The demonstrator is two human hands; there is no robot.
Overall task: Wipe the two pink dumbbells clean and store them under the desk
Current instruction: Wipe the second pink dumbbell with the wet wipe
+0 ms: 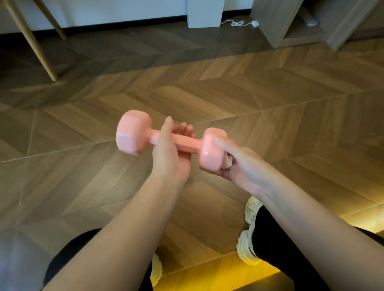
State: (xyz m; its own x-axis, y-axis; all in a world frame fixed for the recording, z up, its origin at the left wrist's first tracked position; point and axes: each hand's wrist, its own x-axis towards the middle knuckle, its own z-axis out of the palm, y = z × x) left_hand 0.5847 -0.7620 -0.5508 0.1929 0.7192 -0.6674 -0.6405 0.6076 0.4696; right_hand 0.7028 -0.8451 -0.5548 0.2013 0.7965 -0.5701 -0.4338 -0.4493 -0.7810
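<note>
A pink dumbbell (133, 133) is held level above the wooden floor, in the middle of the view. My left hand (171, 153) wraps its bar from below, thumb over the top. My right hand (236, 162) is pressed against the near, right head of the dumbbell, with a small pale wad, perhaps a tissue or cloth (228, 163), pinched between fingers and head. Only one dumbbell is in view. The desk legs (35, 42) stand at the far left.
Herringbone wood floor (275, 104) spreads ahead. A white box (204, 10) and a white cable (239, 23) lie by the far wall. A wooden shelf unit (299, 29) stands far right. My knees and pale shoes (248, 241) are below.
</note>
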